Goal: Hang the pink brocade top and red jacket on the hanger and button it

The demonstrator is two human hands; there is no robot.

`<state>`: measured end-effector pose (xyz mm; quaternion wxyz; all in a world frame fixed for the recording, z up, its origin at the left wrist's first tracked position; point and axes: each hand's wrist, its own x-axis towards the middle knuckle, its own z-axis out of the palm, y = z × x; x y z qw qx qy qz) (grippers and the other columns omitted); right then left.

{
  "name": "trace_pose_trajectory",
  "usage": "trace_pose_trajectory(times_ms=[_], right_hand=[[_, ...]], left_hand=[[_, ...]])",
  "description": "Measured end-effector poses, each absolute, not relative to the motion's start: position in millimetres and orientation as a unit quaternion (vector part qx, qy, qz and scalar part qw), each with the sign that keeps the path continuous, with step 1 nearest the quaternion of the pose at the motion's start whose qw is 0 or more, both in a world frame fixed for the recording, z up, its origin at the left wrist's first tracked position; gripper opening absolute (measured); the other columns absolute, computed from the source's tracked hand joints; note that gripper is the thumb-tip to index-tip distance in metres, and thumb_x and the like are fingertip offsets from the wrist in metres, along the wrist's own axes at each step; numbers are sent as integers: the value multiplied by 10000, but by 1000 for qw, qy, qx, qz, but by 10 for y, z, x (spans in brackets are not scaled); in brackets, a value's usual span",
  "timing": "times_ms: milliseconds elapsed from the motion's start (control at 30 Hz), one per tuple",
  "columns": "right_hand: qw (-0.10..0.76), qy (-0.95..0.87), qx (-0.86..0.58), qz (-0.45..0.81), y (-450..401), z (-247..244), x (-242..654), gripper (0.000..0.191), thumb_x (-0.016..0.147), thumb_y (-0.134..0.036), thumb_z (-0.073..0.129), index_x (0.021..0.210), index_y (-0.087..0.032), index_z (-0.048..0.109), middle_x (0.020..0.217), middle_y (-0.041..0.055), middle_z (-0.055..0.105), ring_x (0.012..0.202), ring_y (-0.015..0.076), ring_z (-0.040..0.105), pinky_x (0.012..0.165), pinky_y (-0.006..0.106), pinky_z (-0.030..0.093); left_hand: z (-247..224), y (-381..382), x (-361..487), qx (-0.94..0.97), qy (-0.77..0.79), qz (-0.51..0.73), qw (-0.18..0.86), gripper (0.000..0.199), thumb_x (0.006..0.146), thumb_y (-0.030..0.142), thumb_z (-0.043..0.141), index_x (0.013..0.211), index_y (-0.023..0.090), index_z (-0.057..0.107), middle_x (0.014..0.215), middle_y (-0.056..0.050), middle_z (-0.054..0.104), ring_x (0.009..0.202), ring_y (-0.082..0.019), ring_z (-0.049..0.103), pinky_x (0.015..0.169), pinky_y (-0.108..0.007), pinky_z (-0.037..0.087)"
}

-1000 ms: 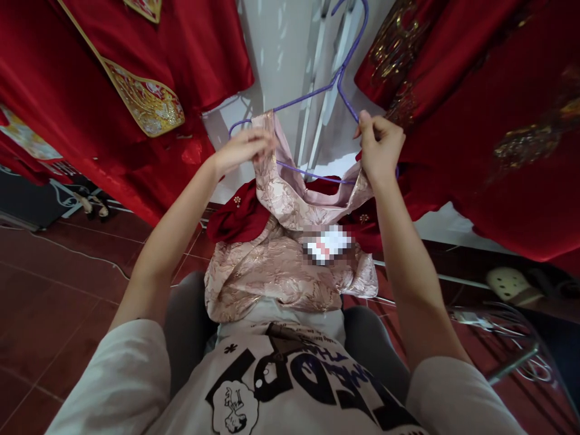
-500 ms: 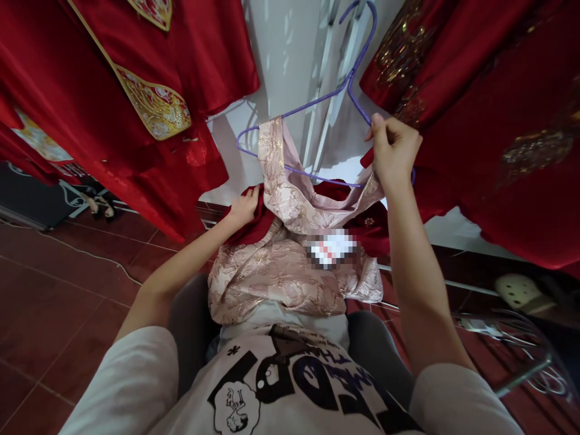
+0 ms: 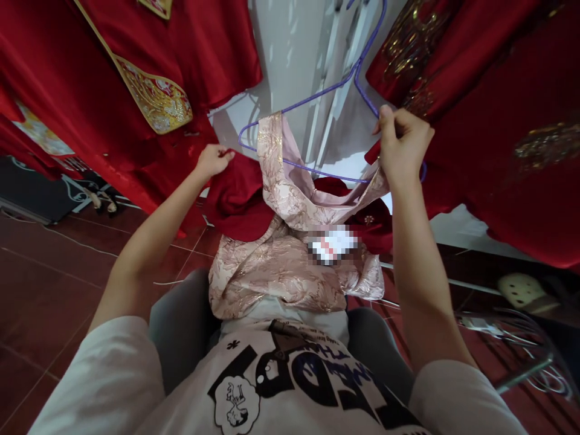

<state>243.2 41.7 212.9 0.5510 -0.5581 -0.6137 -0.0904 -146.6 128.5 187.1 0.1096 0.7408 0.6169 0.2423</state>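
A pink brocade garment (image 3: 290,272) lies over my lap, one strap looped on a purple wire hanger (image 3: 321,95). My right hand (image 3: 405,145) is closed at the hanger's right arm, pinching the garment's other strap and some red cloth there. My left hand (image 3: 216,162) pinches the edge of a dark red cloth (image 3: 242,199) and holds it out to the left of the garment. More of the dark red cloth shows behind the neckline and on the right. A blurred white tag (image 3: 334,244) rests on the pink front.
Red embroidered garments hang at the left (image 3: 208,48) and right (image 3: 489,133), beside a pale wall (image 3: 290,54). Shoes (image 3: 102,201) stand on the tiled floor at left. A cream clog (image 3: 521,291) and a metal rack (image 3: 525,368) are at lower right.
My left hand has moved up and left, pulling the dark red cloth outward from the pink garment. My right hand and the hanger have shifted slightly right.
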Motion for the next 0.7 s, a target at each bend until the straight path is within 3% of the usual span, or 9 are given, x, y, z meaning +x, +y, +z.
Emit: trace_pose_trajectory(times_ms=[67,133,233,333,433,533,600,700], right_hand=[[532,-598,-591,-102,350,2162,2401,632,964,-694,334,685,-194,603,636,29,557,648,139,522,689,306,401],[522,-578,-616,-115,274,2198,2360,630,964,-694,333,707,-195,620,655,34,577,684,156,556,708,316,408],[518,-562,-634,-120,188,2239,2299,605,968,-677,351,727,-196,628,679,38,594,735,177,590,746,332,418],[517,-560,-638,-112,162,2252,2268,578,973,-654,375,719,-198,622,677,40,591,751,186,598,771,342,421],[518,-561,-636,-108,180,2242,2269,559,979,-630,387,719,-199,628,681,42,594,754,190,604,778,348,415],[521,-559,-633,-119,198,2229,2275,549,984,-615,388,725,-200,637,677,39,595,754,197,611,773,354,411],[527,-557,-629,-128,195,2230,2265,551,984,-613,383,718,-202,634,663,34,591,750,201,614,772,360,412],[526,-556,-631,-126,167,2245,2234,524,990,-584,393,715,-208,632,660,29,592,747,204,615,774,370,415]], left_hand=[[2161,1317,-1295,698,644,311,45,298,973,469,460,928,219,615,919,-19,667,912,-174,511,835,-319,361],[2468,1281,-1055,680,636,366,-15,329,1041,400,311,936,250,585,984,-16,660,864,-169,468,841,-334,329],[2834,1187,-736,703,603,374,-47,339,1064,336,273,914,247,563,993,-43,661,796,-181,459,827,-342,307],[3013,1153,-636,741,568,354,-58,267,1036,407,428,919,208,562,984,-53,656,794,-167,461,790,-316,304],[3055,1195,-724,787,563,250,-27,364,832,585,693,740,255,570,698,29,569,723,-125,380,698,-280,299],[3045,1235,-790,801,566,193,30,271,759,478,743,648,280,595,475,73,386,649,-105,321,604,-278,266],[3048,1223,-733,790,568,230,18,182,773,382,737,672,261,646,475,71,392,626,-104,330,591,-289,268],[3107,1117,-479,769,560,307,-45,134,818,329,727,795,197,718,647,24,563,653,-118,379,669,-299,333]])
